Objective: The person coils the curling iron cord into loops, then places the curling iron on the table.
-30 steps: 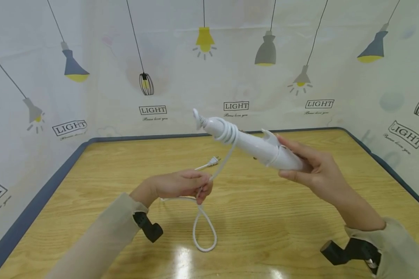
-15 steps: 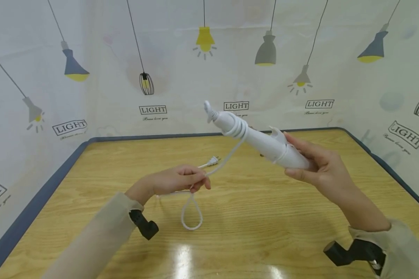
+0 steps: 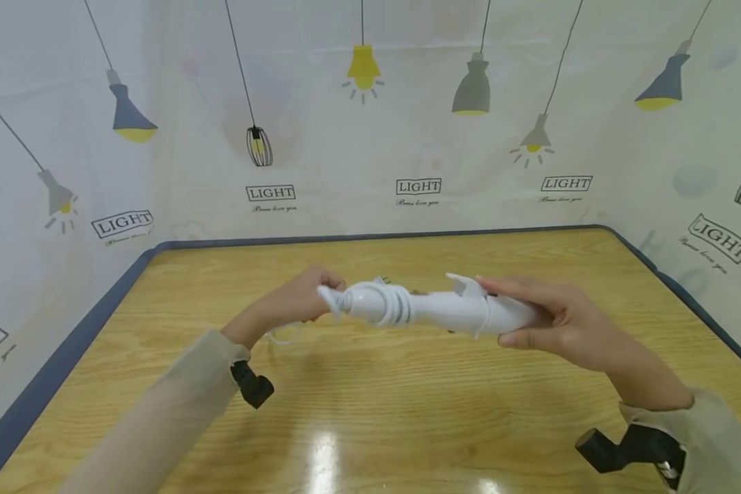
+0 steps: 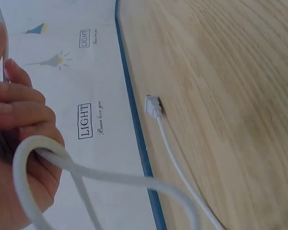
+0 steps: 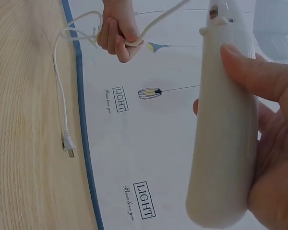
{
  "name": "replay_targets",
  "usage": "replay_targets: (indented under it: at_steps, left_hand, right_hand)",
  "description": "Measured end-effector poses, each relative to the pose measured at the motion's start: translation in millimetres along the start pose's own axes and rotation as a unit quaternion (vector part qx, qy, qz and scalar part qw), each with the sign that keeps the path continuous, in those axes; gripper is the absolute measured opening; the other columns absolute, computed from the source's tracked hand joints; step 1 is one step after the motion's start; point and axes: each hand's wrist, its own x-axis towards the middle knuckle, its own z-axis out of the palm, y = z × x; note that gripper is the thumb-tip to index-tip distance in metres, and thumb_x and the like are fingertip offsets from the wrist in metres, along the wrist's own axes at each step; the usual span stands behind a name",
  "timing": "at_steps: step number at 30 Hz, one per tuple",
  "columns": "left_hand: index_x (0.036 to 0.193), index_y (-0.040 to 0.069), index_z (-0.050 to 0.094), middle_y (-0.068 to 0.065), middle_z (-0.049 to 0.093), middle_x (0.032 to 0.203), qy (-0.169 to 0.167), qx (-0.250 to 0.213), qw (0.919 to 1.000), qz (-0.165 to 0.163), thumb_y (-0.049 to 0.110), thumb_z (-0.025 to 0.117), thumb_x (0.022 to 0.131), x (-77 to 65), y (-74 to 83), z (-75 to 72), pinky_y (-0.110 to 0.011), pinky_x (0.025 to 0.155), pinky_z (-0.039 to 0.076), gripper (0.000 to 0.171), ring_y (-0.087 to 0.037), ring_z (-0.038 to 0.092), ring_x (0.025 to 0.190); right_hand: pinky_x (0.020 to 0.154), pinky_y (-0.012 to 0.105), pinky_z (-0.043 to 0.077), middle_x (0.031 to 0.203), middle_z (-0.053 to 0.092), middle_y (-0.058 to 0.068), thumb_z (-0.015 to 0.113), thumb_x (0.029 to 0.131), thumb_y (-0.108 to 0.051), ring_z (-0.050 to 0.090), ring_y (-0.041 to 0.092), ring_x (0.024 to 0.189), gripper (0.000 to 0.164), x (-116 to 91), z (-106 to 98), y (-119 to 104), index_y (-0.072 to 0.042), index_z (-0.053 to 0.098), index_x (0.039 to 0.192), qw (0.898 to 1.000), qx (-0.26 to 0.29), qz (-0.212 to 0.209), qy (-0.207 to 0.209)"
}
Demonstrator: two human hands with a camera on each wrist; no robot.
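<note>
My right hand (image 3: 571, 326) grips the thick rounded end of a white curling iron (image 3: 441, 312), thumb and fingers on opposite sides. A small lever (image 3: 465, 284) juts up from its body. White cord (image 3: 395, 305) is wound in several turns round the narrower end, which points left. Behind that end, my left hand (image 3: 296, 302) is partly hidden in the head view. The right wrist view shows this left hand (image 5: 119, 36) with curled fingers round the power cord (image 5: 156, 21). A cord loop (image 4: 24, 158) hangs by its palm. The plug (image 4: 152, 106) lies on the table.
A wooden table (image 3: 407, 405) with a dark blue edge (image 3: 272, 243) spreads beneath both hands. Behind it stands a pale backdrop (image 3: 321, 151) printed with lamps. Black wrist cameras (image 3: 253, 385) sit on both sleeves. The cord's slack (image 4: 182, 177) runs to the plug across the tabletop.
The curling iron has tipped from slanting up to nearly level, and its wound end has come down and left before my left hand. My left hand has moved slightly up and left.
</note>
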Motion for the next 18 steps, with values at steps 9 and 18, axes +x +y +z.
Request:
replay_targets:
  at_steps: [9,18]
  left_hand:
    - [0.052,0.016,0.032,0.006,0.026,0.047,0.111,0.163,0.9799,-0.029,0.063,0.068,0.069,-3.8,12.1,-12.4,-0.023,0.042,0.019,0.061,-0.008,0.019,0.044]
    - [0.054,0.016,0.037,0.007,0.026,0.050,0.195,0.324,0.9248,0.042,0.068,0.068,0.062,-12.5,37.5,-19.3,-0.024,0.042,0.019,0.061,-0.009,0.023,0.047]
  right_hand:
    - [0.069,0.029,0.049,0.127,0.052,0.003,0.068,0.074,0.011,0.052,0.017,0.098,0.065,1.9,4.2,0.3,-0.007,0.048,0.134,0.995,-0.016,0.024,-0.097]
    - [0.071,0.028,0.047,0.128,0.053,0.006,0.070,0.077,0.000,0.054,0.016,0.099,0.062,2.5,8.8,9.1,-0.014,0.049,0.134,0.987,-0.075,0.009,-0.144]
